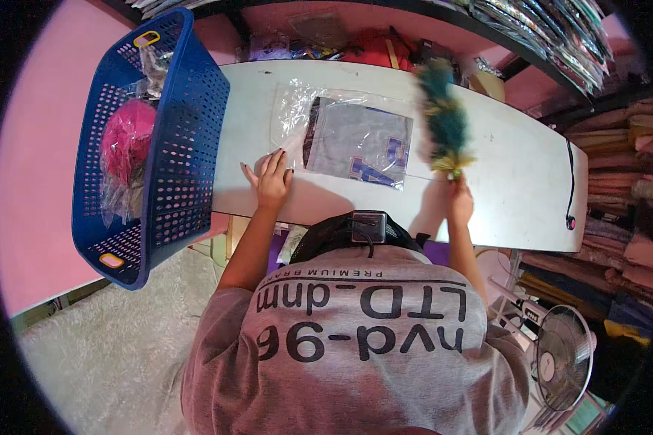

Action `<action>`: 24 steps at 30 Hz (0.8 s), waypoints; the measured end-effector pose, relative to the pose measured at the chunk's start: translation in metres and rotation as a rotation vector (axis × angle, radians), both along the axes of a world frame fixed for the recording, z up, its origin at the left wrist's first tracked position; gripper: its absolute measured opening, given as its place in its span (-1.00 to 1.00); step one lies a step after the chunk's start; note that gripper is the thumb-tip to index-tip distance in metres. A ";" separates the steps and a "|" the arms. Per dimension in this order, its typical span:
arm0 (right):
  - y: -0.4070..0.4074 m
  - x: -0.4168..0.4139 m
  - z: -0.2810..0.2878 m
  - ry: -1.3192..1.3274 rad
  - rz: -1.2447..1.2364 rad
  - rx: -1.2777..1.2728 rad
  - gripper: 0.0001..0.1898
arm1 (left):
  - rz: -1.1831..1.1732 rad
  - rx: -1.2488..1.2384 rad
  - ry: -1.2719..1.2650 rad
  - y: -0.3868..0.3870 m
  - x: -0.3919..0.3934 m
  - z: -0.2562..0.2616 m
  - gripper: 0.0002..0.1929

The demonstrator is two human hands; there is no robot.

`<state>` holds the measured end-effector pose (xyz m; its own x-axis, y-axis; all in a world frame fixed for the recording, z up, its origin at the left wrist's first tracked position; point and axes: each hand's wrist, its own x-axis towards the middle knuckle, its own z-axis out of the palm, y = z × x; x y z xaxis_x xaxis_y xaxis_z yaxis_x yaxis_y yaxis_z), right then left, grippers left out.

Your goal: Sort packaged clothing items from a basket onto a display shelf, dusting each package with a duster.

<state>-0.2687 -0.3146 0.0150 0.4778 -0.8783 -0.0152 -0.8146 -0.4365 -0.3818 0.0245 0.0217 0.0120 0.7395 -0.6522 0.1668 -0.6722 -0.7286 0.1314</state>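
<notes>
In the head view a folded grey garment (348, 138) with purple-blue and gold print lies inside a clear plastic bag (291, 122) on the white table (511, 190). My left hand (273, 182) rests palm down at the bag's near left corner, fingers apart and holding nothing. A green and yellow fluffy duster (444, 117) is in the grip of my right hand (460, 204), to the right of the bag. Its head points away from me and looks blurred, and my fingers hide much of its handle.
A blue perforated plastic basket (188, 179) at the left holds plastic-wrapped items, one bright pink (128, 136). Packaged goods fill a shelf (549, 54) above. Folded fabrics (615, 217) are stacked at right, near a fan (563, 356). A black cable (570, 185) lies on the table's right end.
</notes>
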 end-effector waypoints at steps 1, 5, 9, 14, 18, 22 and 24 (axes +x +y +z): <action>-0.013 -0.009 0.001 0.003 -0.053 -0.024 -0.55 | 0.056 -0.055 0.009 0.001 -0.002 -0.002 -0.54; -0.052 -0.039 0.006 0.190 -0.158 -0.089 -0.48 | -0.012 -0.215 -0.024 -0.003 -0.009 0.004 -0.56; -0.060 0.009 0.017 -0.209 0.179 -0.595 -0.51 | -0.185 -0.276 0.118 -0.038 -0.002 0.023 -0.54; -0.015 0.124 0.021 -0.194 0.663 -0.364 -0.42 | -0.419 -0.124 0.053 -0.111 0.034 0.035 -0.48; -0.002 0.163 0.005 -0.042 0.762 -0.284 -0.31 | -0.373 0.084 0.046 -0.145 0.069 0.028 -0.43; 0.000 0.165 -0.006 0.043 0.727 -0.257 -0.30 | -0.097 0.223 0.123 -0.134 0.105 0.013 -0.37; -0.002 0.165 -0.006 0.055 0.735 -0.269 -0.29 | 0.056 0.248 0.215 -0.119 0.122 0.010 -0.36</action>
<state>-0.1037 -0.3166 0.0085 0.9428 -0.3136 0.1127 -0.2953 -0.9430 -0.1538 0.1461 -0.0975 0.0221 0.7764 -0.6109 -0.1552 -0.6064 -0.7911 0.0800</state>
